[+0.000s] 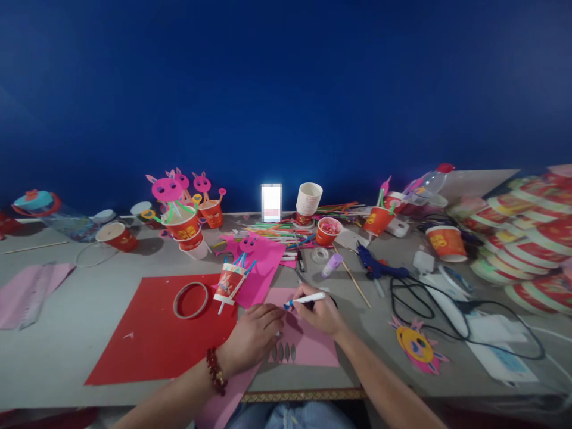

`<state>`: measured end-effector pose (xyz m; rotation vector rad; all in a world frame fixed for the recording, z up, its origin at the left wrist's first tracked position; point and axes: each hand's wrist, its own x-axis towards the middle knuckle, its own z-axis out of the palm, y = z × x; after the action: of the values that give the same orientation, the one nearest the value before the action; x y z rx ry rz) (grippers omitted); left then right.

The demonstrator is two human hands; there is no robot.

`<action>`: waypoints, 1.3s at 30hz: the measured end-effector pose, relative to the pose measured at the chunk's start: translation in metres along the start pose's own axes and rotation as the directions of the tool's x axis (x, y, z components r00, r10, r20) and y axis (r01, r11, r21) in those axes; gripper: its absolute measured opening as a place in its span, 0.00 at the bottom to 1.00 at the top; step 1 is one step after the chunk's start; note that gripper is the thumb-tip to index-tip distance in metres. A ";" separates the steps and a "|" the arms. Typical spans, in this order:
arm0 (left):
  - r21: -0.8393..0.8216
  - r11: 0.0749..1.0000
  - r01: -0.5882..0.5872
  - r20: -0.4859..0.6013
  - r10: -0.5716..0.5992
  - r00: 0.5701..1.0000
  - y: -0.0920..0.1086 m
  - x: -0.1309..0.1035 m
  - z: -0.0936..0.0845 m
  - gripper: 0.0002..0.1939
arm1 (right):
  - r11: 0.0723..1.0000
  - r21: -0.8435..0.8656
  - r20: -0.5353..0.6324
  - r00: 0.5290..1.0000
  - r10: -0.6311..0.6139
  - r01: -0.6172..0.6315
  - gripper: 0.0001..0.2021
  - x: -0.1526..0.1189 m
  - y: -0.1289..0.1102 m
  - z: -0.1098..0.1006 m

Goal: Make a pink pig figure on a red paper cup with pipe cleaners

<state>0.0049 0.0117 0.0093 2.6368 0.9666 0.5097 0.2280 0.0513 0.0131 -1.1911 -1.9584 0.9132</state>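
My right hand is closed round a white marker pen, whose blue tip points left, close over the pink paper. My left hand lies across the left part of that sheet, palm down, its fingers reaching towards the pen tip; the thumb is mostly hidden. A dark red bead bracelet circles the left wrist. Several leaf-shaped cutouts show grey through the sheet's lower part. Just beyond the left hand a decorated paper cup with blue straws lies tilted on a magenta sheet.
A red sheet with a tape roll lies left. To the right are a purple glue stick, a blue glue gun, its black cable, and a yellow-and-pink paper face. Paper cups and straws line the back.
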 end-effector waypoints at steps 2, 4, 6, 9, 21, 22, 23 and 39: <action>0.005 1.000 0.000 -0.001 0.000 1.000 0.000 0.000 0.000 0.10 | 1.000 0.001 0.000 1.000 0.002 -0.002 0.05 0.000 0.000 0.000; 0.016 1.000 -0.003 -0.001 0.003 1.000 -0.001 0.000 0.000 0.10 | 1.000 0.005 0.000 1.000 0.002 -0.002 0.05 0.000 0.001 0.000; 0.024 1.000 -0.008 -0.003 0.008 1.000 -0.001 0.000 0.000 0.10 | 1.000 0.010 -0.003 1.000 0.002 -0.001 0.05 -0.001 0.000 0.000; 0.031 0.999 -0.014 -0.019 0.015 1.000 0.000 0.000 -0.001 0.10 | 1.000 0.014 -0.008 1.000 0.002 -0.002 0.06 0.000 -0.001 -0.001; 0.019 1.000 -0.007 -0.010 0.007 1.000 0.000 0.001 -0.001 0.10 | 1.000 0.011 -0.019 1.000 0.006 -0.006 0.05 -0.001 0.000 0.000; 0.017 1.000 -0.005 -0.013 0.005 1.000 0.001 0.001 -0.001 0.10 | 1.000 0.010 -0.019 1.000 0.005 -0.005 0.05 -0.001 0.000 0.000; 0.016 1.000 -0.004 -0.013 0.004 1.000 0.001 0.001 -0.002 0.10 | 1.000 0.010 -0.018 1.000 0.005 -0.005 0.05 -0.001 -0.001 0.000; 0.025 1.000 -0.004 -0.006 0.004 1.000 0.000 0.000 0.000 0.10 | 0.998 0.065 -0.090 0.996 0.023 -0.017 0.06 -0.003 0.003 0.000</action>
<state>0.0048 0.0115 0.0089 2.6609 0.9755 0.5097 0.2308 0.0495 0.0104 -1.1968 -1.8344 0.9096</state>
